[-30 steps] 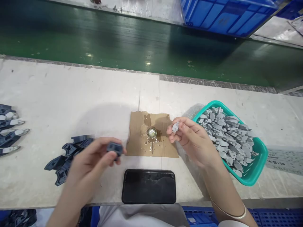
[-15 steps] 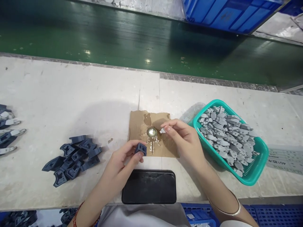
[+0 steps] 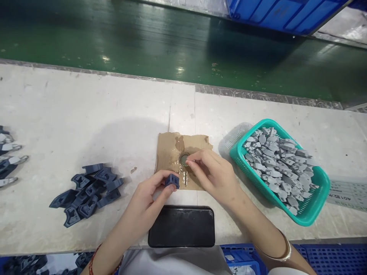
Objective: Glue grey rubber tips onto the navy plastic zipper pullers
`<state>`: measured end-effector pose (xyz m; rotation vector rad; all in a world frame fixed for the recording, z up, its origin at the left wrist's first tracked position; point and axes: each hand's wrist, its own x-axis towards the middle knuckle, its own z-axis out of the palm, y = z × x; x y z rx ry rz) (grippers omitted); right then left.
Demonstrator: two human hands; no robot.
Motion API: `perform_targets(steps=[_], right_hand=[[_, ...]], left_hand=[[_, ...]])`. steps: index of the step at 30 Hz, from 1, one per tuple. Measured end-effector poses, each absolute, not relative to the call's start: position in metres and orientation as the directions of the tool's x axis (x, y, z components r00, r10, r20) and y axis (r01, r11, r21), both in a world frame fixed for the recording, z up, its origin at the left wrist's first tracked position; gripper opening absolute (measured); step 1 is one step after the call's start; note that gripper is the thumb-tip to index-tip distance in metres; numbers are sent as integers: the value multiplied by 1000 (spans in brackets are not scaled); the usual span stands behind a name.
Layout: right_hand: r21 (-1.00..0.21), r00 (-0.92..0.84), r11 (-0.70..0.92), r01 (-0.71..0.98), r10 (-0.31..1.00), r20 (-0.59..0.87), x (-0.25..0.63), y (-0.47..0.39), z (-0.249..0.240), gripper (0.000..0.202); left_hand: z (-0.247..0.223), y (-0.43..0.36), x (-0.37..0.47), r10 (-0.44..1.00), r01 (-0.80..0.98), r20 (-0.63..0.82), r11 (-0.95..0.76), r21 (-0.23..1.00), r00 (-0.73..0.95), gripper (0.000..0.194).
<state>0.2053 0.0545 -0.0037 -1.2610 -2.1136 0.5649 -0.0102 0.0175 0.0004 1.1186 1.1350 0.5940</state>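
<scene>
Has a heap of parts (image 3: pixel 86 193) on the surface (image 3: pixel 129 99) left of the left hand (image 3: pixel 156 194), other pieces (image 3: pixel 11 160) farther left, a phone (image 3: pixel 182 229) before both hands, a cap (image 3: pixel 183 160) on cardboard (image 3: pixel 166 152) by the right hand (image 3: pixel 215 172), a basket (image 3: pixel 323 191) holding inserts (image 3: pixel 272 152) to its right, and a belt (image 3: pixel 129 46) behind.

We have brought our left hand (image 3: pixel 153 193), with its dark block (image 3: pixel 172 181), from eight o'clock of the round cap (image 3: pixel 184 159) in to seven, uncovering the pile of dark parts (image 3: pixel 96 188). Our right hand (image 3: pixel 213 172) has closed in from three o'clock to the cap's rim, its pinched fingertips now hiding the small grey piece; the cap's glare has dulled
</scene>
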Motion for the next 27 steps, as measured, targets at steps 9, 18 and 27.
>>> perform_targets(steps=[9, 18, 27], right_hand=[[-975, -92, 25, 223, 996, 4, 207, 51, 4, 7], [-969, -156, -206, -140, 971, -184, 198, 49, 6, 28], [-927, -284, -177, -331, 955, -81, 189, 34, 6, 14]], left_hand=[[7, 16, -16, 828, 75, -432, 435, 897, 358, 30], [6, 15, -14, 918, -7, -257, 272, 962, 302, 13], [5, 19, -6, 955, 208, -149, 96, 973, 256, 17]])
